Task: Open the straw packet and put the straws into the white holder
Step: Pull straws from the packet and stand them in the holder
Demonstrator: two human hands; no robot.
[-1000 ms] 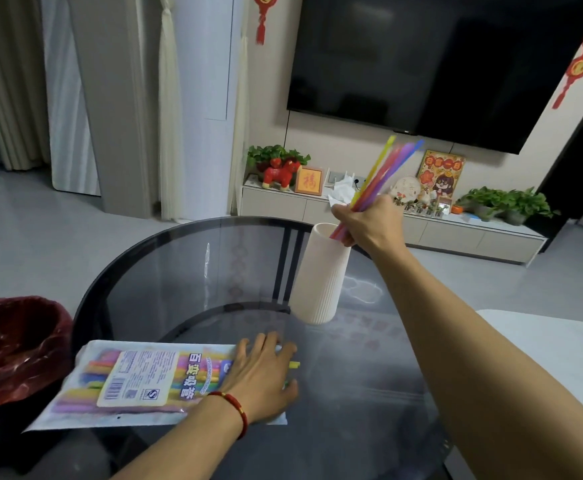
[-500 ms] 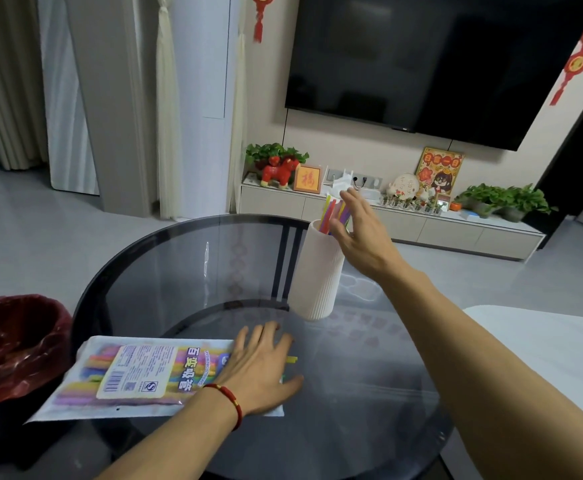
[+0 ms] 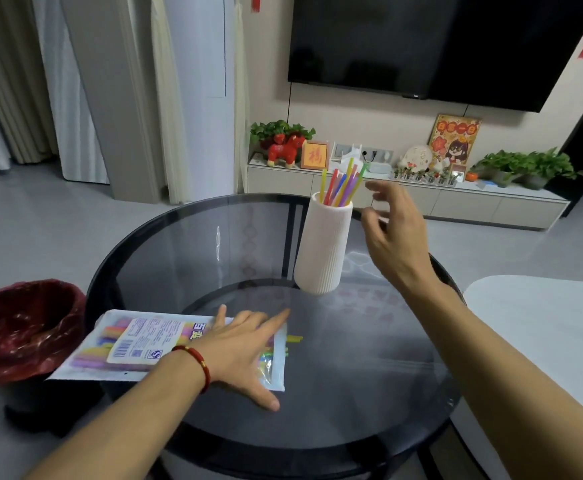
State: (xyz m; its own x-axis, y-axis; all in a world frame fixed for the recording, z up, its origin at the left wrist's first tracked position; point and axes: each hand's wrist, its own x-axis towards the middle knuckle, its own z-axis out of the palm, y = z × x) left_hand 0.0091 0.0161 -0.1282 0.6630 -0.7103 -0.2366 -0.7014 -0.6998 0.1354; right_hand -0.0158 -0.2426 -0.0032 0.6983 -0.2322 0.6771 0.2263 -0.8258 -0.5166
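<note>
A ribbed white holder (image 3: 324, 245) stands upright on the round dark glass table (image 3: 369, 368), with several coloured straws (image 3: 341, 184) sticking out of its top. My right hand (image 3: 392, 233) hovers just right of the holder, fingers spread, holding nothing. The straw packet (image 3: 134, 344) lies flat near the table's left front edge, with a few straw ends (image 3: 292, 341) poking out of its open right end. My left hand (image 3: 245, 348) rests flat on the packet's right part, fingers apart.
A bin lined with a red bag (image 3: 20, 327) stands on the floor left of the table. A white surface (image 3: 553, 327) lies to the right. A low TV cabinet (image 3: 421, 199) with ornaments and plants runs along the far wall.
My right hand lowered a bunch of straws into the holder, let go, and drew back to the right. My left hand stayed pressed on the packet.
</note>
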